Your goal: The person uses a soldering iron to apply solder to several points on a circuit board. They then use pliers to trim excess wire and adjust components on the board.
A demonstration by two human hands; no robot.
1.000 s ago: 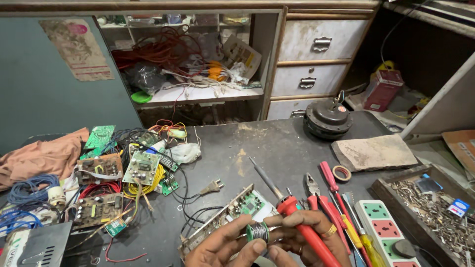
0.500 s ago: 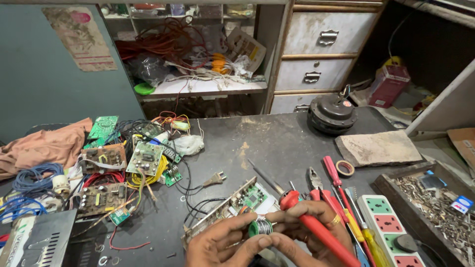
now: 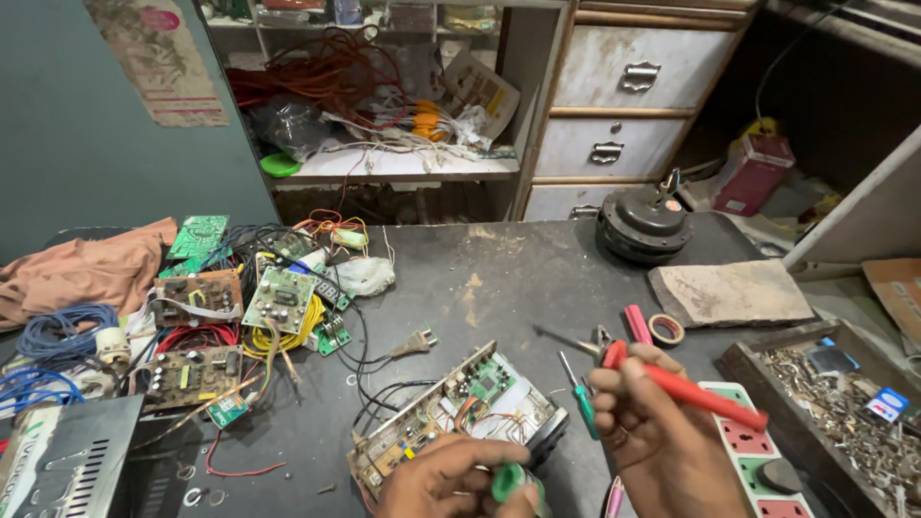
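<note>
My right hand (image 3: 652,436) grips a red-handled screwdriver (image 3: 686,388), its thin shaft pointing up and left over the dark table. My left hand (image 3: 460,480) at the bottom edge holds a small green round part (image 3: 510,480), partly hidden by the fingers. Between and just above my hands lies an opened electronic unit (image 3: 451,412) with a green circuit board and coloured wires showing. A small green-handled screwdriver (image 3: 580,398) lies beside my right hand.
Several circuit boards (image 3: 278,297) and wire bundles (image 3: 53,331) crowd the left side, with a grey metal box (image 3: 62,460) at the corner. A round black motor (image 3: 645,225), a flat stone slab (image 3: 729,293), a tape roll (image 3: 666,330), a power strip (image 3: 758,451) and a tray of screws (image 3: 844,412) sit right. Shelves and drawers (image 3: 614,105) stand behind.
My hands have come apart: the right one has lifted the red screwdriver up and rightward, the left one stays low with the small round part. The view has tilted slightly.
</note>
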